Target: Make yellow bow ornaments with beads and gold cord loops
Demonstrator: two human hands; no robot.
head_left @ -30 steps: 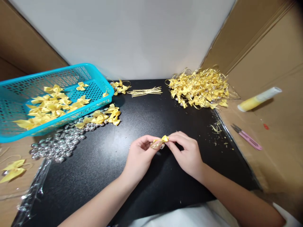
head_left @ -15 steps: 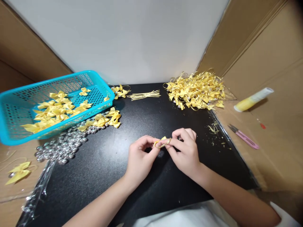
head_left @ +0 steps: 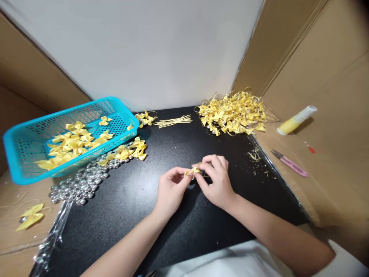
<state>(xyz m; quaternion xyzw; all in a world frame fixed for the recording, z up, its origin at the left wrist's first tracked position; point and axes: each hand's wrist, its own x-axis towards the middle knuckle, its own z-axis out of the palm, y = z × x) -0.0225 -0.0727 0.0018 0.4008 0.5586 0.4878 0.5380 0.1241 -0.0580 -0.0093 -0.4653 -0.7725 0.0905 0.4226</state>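
Over the middle of the black table (head_left: 121, 215), both hands meet at one small yellow bow (head_left: 196, 170) with gold cord. My left hand (head_left: 172, 188) pinches its left side between thumb and fingertips. From the right, my right hand (head_left: 216, 181) has thumb and fingers closed on the bow and cord. Fingertips hide much of the bow. A thin end of cord shows beside the right fingers.
A blue basket (head_left: 65, 170) of yellow bows stands at the left, with silver beads (head_left: 83, 182) before it. Gold cords (head_left: 174, 121) and a heap of corded bows (head_left: 233, 113) lie at the back. Pink snips (head_left: 292, 165) lie right, near a yellow-white roll (head_left: 296, 120).
My right hand has moved left, closer to my left hand. The cord loop that stood stretched between the hands is now gathered at the bow. The whole view has shifted slightly.
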